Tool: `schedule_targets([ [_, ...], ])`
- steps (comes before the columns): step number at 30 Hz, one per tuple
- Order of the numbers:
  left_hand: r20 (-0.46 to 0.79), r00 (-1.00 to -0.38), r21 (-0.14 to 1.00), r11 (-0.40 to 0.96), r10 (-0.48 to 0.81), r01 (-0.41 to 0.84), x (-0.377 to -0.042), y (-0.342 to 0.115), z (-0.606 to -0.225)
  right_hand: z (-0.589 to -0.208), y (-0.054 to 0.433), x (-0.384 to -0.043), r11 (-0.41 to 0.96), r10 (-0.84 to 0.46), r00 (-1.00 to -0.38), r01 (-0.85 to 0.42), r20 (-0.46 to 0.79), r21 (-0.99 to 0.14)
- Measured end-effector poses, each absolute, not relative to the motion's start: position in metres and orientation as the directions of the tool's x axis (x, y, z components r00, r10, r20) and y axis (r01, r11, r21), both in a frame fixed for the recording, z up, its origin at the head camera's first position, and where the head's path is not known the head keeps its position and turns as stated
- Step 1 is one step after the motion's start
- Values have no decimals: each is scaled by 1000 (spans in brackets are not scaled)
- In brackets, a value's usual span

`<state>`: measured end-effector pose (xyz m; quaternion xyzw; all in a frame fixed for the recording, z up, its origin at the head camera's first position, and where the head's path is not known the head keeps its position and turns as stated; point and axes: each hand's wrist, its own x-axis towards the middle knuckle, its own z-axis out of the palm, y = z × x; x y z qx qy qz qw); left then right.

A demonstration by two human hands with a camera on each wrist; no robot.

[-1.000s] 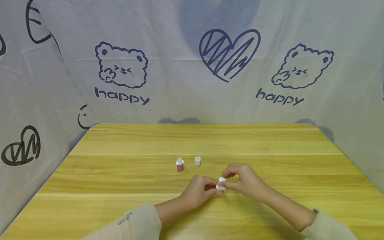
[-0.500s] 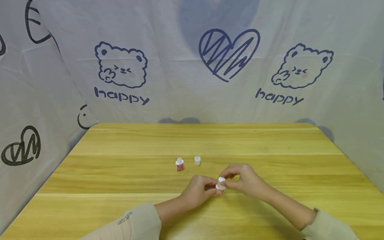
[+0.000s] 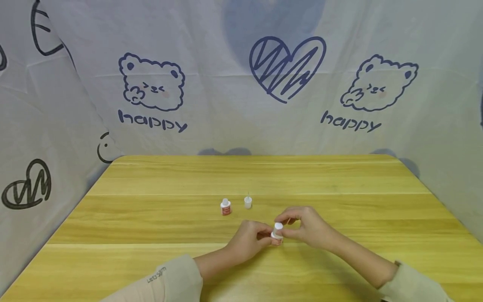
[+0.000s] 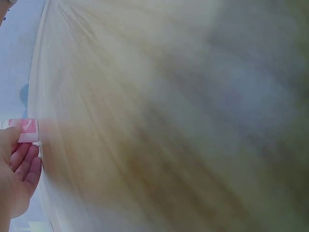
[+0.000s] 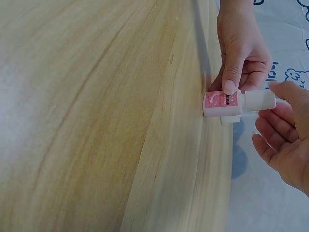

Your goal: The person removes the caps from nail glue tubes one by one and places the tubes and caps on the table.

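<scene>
Clock positions were read from the held bottle in the head view, with twelve o'clock toward the back cloth. The bottle (image 3: 277, 241), white with a pink label, stood upright on the wooden table (image 3: 151, 218), toward the near side. The left hand (image 3: 245, 243), at nine o'clock, gripped the bottle's body between thumb and fingers; the left wrist view showed the thumb against the label. The right hand (image 3: 310, 227), at about two o'clock, pinched the white cap (image 5: 260, 100) between thumb and fingers. The cap sat over the top of the bottle, in line with it; whether it was fully seated could not be determined. A second bottle (image 3: 226, 208), with its pale nozzle exposed, stood upright at ten o'clock. A loose cap (image 3: 247, 203), with a thin pin (image 3: 248, 194) pointing up, stood at eleven o'clock, near the second bottle and apart from it. The cloth (image 3: 219, 92) carried a heart drawing (image 3: 288, 69) at twelve o'clock. Pale sleeves covered both forearms in part.
</scene>
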<state>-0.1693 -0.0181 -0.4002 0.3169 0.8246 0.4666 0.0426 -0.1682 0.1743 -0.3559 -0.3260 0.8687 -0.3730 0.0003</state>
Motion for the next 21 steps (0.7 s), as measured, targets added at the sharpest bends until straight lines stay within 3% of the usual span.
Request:
schedule_targets([
  [14, 220, -801, 805, 359, 556, 471, -169, -17, -401, -359, 172, -167, 537, -506, -826, -526, 247, -660],
  [21, 218, -803, 809, 358, 555, 467, -169, -17, -401, -359, 172, -167, 528, -517, -817, -540, 256, -656],
])
